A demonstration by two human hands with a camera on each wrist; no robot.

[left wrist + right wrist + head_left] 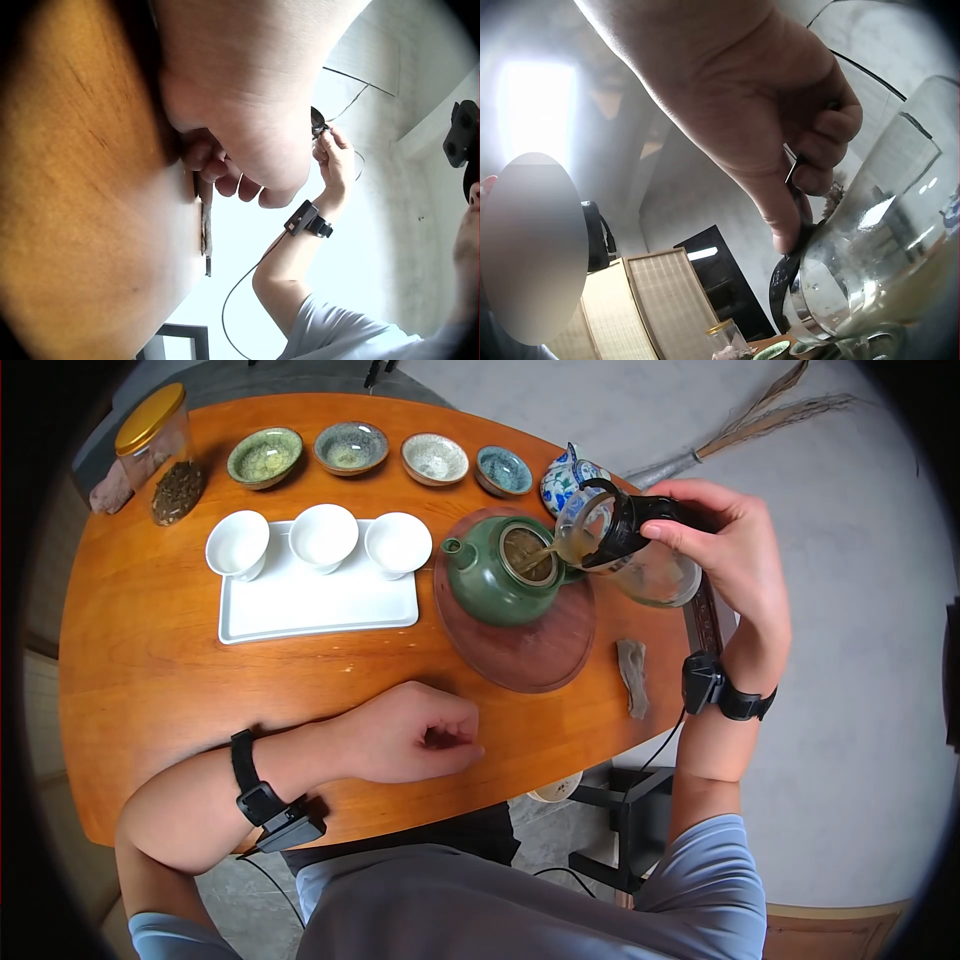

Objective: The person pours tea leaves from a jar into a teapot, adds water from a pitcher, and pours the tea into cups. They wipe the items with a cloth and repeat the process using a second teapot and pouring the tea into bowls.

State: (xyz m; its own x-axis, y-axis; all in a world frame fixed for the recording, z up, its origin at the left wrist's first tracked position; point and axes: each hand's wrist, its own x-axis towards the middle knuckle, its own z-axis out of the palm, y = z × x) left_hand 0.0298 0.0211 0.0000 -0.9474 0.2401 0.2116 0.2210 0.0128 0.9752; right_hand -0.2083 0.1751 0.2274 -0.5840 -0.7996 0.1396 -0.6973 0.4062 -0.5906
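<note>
My right hand [735, 545] grips the black handle of a glass pot [655, 575], which is tilted to the left. A stream of pale brown liquid [540, 555] runs from its lip into the open mouth of a green teapot [490, 585]. In the right wrist view the fingers curl round the handle, beside the clear glass wall [885, 225]. The teapot, its lid off, sits on a round reddish-brown board [530, 660]. My left hand [415, 735] rests at the near side of the table, fingers loosely curled, holding nothing.
Three white cups [325, 538] stand along the back of a white tray [320, 610]. Several glazed bowls [435, 460] line the far edge, with a blue-and-white pot [562, 480] behind the glass pot. A gold-lidded jar [165, 450] is far left; a grey cloth [632, 678] lies at right.
</note>
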